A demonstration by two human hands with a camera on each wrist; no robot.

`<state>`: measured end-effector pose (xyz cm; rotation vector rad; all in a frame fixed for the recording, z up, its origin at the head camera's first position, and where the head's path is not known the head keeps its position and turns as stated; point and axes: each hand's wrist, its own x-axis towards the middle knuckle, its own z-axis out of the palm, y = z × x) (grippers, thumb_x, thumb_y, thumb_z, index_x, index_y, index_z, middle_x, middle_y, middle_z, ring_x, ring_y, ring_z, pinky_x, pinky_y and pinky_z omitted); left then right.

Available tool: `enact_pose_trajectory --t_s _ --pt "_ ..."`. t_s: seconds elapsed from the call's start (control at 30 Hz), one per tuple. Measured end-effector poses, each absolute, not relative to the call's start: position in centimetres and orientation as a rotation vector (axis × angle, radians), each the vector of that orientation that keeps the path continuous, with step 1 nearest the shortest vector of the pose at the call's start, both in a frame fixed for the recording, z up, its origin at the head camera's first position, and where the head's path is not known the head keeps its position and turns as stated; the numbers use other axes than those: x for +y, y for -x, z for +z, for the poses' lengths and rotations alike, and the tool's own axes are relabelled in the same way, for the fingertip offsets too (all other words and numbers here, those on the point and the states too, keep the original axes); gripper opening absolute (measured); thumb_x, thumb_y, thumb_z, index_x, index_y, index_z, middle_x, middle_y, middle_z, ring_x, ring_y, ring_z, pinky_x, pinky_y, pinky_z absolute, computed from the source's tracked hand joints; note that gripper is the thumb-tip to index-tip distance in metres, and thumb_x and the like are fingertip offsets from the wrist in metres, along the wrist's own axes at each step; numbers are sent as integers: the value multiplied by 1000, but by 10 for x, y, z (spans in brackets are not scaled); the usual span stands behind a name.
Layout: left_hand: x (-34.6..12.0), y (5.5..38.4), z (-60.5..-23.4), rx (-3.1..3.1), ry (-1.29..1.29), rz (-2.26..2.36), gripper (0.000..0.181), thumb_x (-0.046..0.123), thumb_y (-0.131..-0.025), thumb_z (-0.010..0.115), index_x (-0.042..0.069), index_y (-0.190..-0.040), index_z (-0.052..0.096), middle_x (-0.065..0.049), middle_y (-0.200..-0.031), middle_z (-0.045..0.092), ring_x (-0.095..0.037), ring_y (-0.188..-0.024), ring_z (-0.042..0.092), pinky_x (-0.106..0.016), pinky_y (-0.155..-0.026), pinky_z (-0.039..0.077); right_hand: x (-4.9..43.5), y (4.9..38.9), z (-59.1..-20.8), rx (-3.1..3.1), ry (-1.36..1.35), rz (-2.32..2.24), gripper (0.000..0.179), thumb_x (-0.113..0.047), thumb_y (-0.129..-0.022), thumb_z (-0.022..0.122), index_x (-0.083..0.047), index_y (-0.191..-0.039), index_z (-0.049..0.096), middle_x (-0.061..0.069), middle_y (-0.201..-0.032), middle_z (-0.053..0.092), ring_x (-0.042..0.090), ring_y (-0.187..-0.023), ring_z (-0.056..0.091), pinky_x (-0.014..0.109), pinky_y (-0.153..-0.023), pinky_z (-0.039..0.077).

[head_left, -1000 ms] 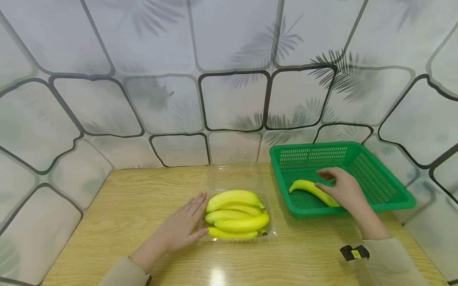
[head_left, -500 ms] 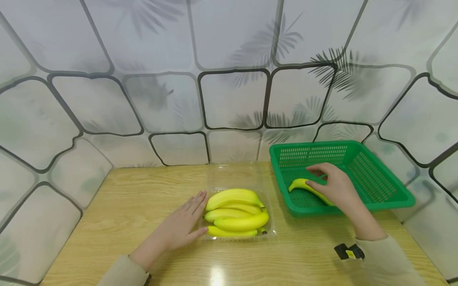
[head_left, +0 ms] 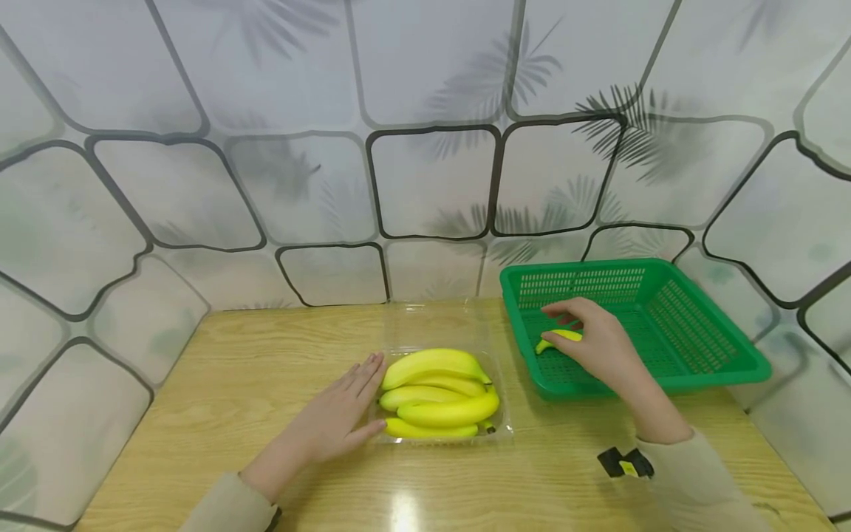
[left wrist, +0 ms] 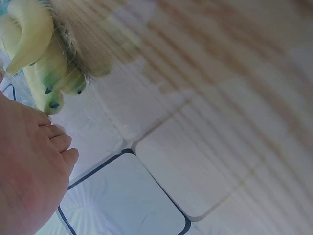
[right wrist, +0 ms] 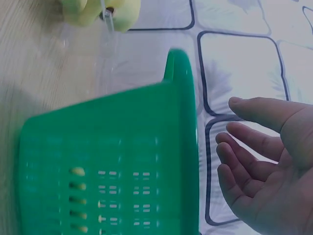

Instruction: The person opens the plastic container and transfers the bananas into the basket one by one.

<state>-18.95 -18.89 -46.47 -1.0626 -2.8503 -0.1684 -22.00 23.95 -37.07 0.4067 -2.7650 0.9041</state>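
Note:
My left hand (head_left: 332, 414) lies with fingers extended along the left side of a clear plastic clamshell box (head_left: 505, 432), fingertips and thumb touching its edge. Several yellow bananas (head_left: 442, 414) are piled in the box, whose transparent lid (head_left: 435, 325) is folded back. Above the green basket (head_left: 705, 380), my right hand (head_left: 598, 343) hovers with thumb and fingers apart and bent, nothing between them. Under it a single banana (head_left: 548, 341) rests on the basket floor; the hand covers most of it. In the right wrist view the hand (right wrist: 266, 161) stands beyond the basket wall (right wrist: 107, 147).
A light wooden table (head_left: 253, 369) carries the box and the basket. Behind it rises a pale wall covering (head_left: 432, 185) with dark outlines and leaf prints. The basket's left rim stands a short way right of the box.
My right hand has shifted left over the basket, from the banana's right part toward its left end, hiding more of it. The left hand and the box have stayed put.

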Motion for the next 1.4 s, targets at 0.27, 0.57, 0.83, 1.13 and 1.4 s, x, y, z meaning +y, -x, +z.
enact_pose_trajectory --t_s 0.27,0.57,0.83,1.13,1.4 --pt "-189 189 -462 -2873 1076 -172 87 54 -110 47 -3 -168 18 -21 -177 17 -34 -165 20 -47 -134 24 219 217 -367 -2726 -458 952 35 -10 -96 79 -5 -129 72 15 -126 71 34 -108 68 53 -95 60" --pt "-189 190 -461 -2868 1077 -177 87 54 -110 47 -3 -168 18 -21 -177 17 -34 -165 20 -48 -134 25 200 218 -367 -2703 -539 950 34 -5 -94 80 -3 -127 73 14 -121 73 30 -103 69 49 -90 61" --pt "-189 189 -463 -2832 1084 -168 86 53 -110 48 -5 -166 21 -24 -175 21 -36 -163 25 -51 -132 30 186 218 -372 -2694 -586 994 34 -5 -93 80 -4 -126 73 14 -121 74 31 -103 69 47 -89 61" --pt "-189 189 -462 -2867 1077 -161 86 54 -110 46 -3 -168 17 -21 -177 17 -33 -165 20 -47 -134 25 172 218 -379 -2697 -628 1051 31 -6 -94 80 -6 -124 74 10 -117 74 26 -102 70 39 -88 61" --pt "-189 188 -463 -2839 1082 -155 86 53 -110 47 -4 -167 19 -22 -176 19 -35 -164 23 -49 -133 28 162 223 -387 -2681 -691 1077 29 -5 -94 80 -4 -122 75 13 -113 75 28 -98 72 47 -88 63"
